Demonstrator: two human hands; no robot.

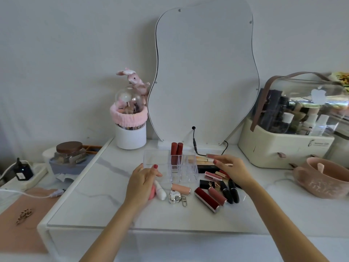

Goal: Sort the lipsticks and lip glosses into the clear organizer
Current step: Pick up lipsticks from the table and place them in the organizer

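White marble-look vanity top [94, 195] against a pale wall, a wavy mirror [205, 72] standing at twelve o'clock. At two o'clock, a cream case [279, 148] with a clear lid, bottles and tubes packed inside. At ten o'clock, a white cup [131, 137] under a glass dome, brushes in it. Dead centre, the clear organizer [183, 167]: two dark red lipsticks [177, 152] stand upright in its back-left slots, the other slots look bare. Left hand [141, 183] rests at the organizer's eight o'clock, fingers loosely extended, touching its wall, over a pink-and-white tube [159, 191]. Right hand [232, 171] hovers at three o'clock, thumb and fingers pinching a pink gloss [211, 156]. More lipsticks [217, 193] lie loose at five o'clock, a peach tube [181, 188] at six.
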